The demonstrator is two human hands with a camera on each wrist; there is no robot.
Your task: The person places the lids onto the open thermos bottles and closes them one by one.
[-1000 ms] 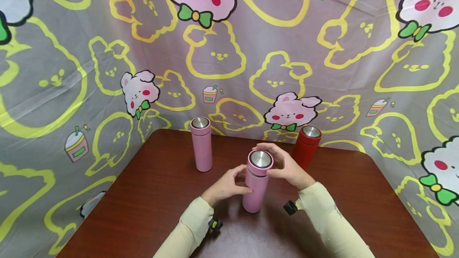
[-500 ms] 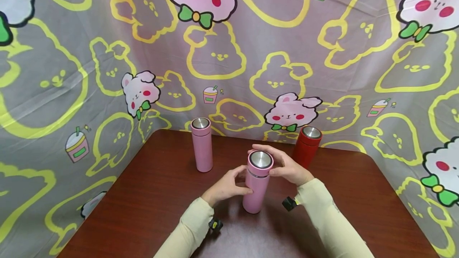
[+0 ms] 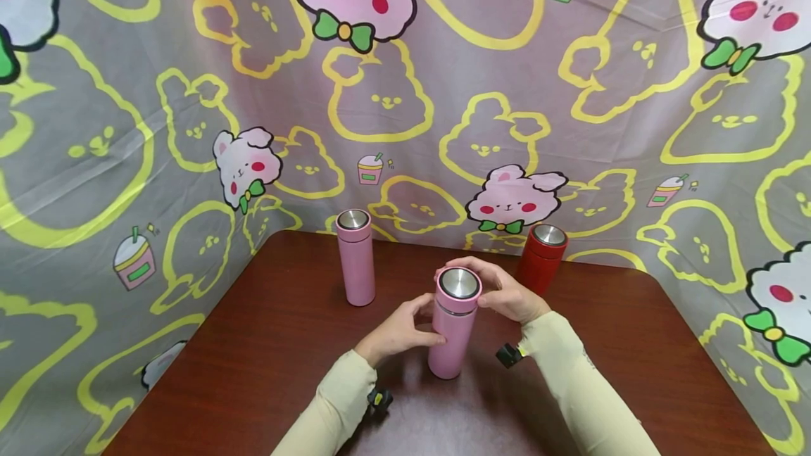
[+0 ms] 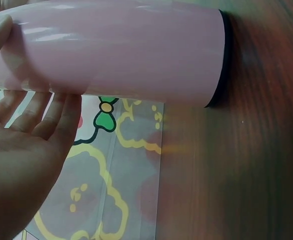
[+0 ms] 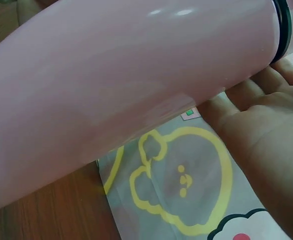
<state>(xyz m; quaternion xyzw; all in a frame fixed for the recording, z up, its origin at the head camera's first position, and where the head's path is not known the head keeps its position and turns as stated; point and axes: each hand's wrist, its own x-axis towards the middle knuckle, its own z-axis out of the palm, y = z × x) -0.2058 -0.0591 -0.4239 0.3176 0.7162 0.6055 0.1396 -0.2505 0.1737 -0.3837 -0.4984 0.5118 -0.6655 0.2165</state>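
A pink thermos bottle [image 3: 451, 343] with a steel-topped lid [image 3: 459, 283] stands upright on the table in front of me. My left hand [image 3: 398, 330] holds its body from the left, thumb at the near side. In the left wrist view, the fingers of the left hand [image 4: 31, 135] pass behind the pink body [image 4: 136, 50]. My right hand [image 3: 503, 293] grips the lid from the right, with fingers round the far side and thumb at the near right. A dark ring [image 5: 283, 30] marks the seam below the lid in the right wrist view.
Another pink thermos [image 3: 357, 262] stands at the back left of the brown table [image 3: 266, 343]. Behind my right hand, at the back right, is a red thermos [image 3: 543, 259]. A cartoon-printed cloth [image 3: 393, 160] hangs behind and beside the table.
My right hand has turned slightly round the lid, its thumb shifting right and its wrist a little left and up. The left hand and the bottle stay in place.
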